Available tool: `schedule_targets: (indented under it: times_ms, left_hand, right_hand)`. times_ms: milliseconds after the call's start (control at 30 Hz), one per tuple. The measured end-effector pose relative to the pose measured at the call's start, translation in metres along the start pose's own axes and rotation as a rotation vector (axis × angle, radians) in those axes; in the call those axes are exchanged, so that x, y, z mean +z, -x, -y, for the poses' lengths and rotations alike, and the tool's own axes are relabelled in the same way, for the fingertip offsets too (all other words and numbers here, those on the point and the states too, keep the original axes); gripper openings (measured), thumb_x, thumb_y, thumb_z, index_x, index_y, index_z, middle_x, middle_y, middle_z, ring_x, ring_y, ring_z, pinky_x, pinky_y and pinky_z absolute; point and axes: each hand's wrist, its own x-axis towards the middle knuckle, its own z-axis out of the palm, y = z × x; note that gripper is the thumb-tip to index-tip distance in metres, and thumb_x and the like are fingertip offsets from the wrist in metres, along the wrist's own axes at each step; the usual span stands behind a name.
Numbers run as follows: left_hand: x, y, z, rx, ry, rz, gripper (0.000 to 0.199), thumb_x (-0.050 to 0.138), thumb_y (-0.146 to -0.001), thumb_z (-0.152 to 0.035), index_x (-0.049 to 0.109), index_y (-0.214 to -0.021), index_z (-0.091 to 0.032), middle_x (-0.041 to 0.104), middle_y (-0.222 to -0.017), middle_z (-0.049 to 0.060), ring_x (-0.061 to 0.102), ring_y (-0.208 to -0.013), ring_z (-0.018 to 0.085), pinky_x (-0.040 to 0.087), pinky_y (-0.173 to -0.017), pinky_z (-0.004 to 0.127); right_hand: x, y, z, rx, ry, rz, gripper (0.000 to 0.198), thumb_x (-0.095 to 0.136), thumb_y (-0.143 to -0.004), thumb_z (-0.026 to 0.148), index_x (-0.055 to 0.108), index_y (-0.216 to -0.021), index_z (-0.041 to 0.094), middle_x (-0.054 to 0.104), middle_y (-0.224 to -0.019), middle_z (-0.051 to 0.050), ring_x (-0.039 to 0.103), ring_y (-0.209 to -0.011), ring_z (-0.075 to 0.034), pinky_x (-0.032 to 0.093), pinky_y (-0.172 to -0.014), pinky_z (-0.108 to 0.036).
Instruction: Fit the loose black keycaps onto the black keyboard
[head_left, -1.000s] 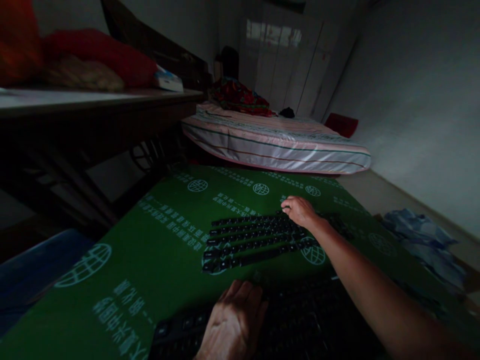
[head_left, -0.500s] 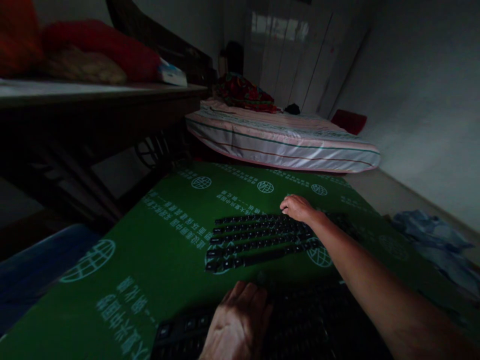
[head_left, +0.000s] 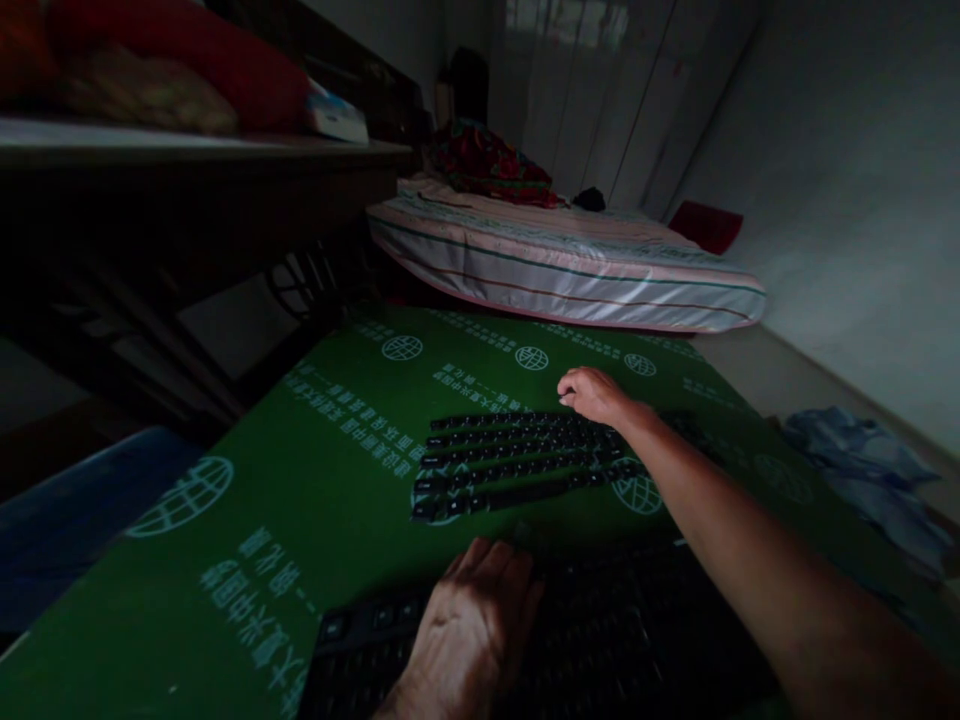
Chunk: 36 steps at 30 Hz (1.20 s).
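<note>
My left hand [head_left: 480, 610] lies over the back edge of a black keyboard [head_left: 360, 640], its fingers bent down onto it and the fingertips hidden. Beyond that keyboard, black keycaps [head_left: 495, 440] lie in several rows on a green printed board [head_left: 337, 540]. At the far row of keycaps, my right hand [head_left: 592, 393] is closed in a pinch just above the board. Whatever lies between those fingertips is too small and dark to make out. My right forearm covers part of the keycaps' right end.
A bed with a striped sheet [head_left: 555, 270] stands beyond the board. On the left is a dark table [head_left: 247, 160] with red cloth and a box on it. Bluish crumpled fabric [head_left: 862, 470] lies right of the board, and something blue [head_left: 97, 510] sits below its left edge.
The whole view has tilted slightly down, so the board and keycaps sit higher in the picture. Both hands stay at nearly the same places over the keyboard and the far keycap row.
</note>
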Motion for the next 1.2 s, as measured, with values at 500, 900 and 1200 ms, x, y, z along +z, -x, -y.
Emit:
schedule_targets:
  times_ms: [500,900,1200]
  left_hand:
    - [0.003,-0.004,0.002,0.024,-0.041,0.044,0.023,0.042,-0.091,-0.03,0.063,-0.092,-0.018,0.062,-0.083,0.005,0.057,-0.078,0.019,0.048,-0.072,0.032]
    - [-0.002,-0.006,-0.003,0.032,-0.072,0.057,0.025,0.042,-0.09,-0.031,0.062,-0.086,-0.017,0.063,-0.085,0.005,0.057,-0.079,0.019,0.047,-0.073,0.032]
    - [-0.003,-0.006,-0.006,0.018,-0.091,0.078,0.026,0.044,-0.09,-0.032,0.063,-0.087,-0.016,0.064,-0.087,0.006,0.058,-0.08,0.019,0.048,-0.076,0.031]
  right_hand:
    - [-0.009,0.161,0.046,-0.139,-0.633,0.117,0.009,0.064,-0.072,0.014,0.068,-0.077,0.019,0.067,-0.091,-0.003,0.062,-0.088,-0.017,0.046,-0.084,-0.031]
    - [0.006,0.181,0.048,-0.103,-0.627,0.127,0.009,0.063,-0.073,0.017,0.069,-0.078,0.019,0.068,-0.094,-0.004,0.063,-0.088,-0.018,0.048,-0.083,-0.032]
    - [0.009,0.18,0.043,-0.092,-0.596,0.149,0.01,0.063,-0.073,0.021,0.069,-0.08,0.02,0.068,-0.087,-0.003,0.064,-0.082,-0.017,0.048,-0.077,-0.031]
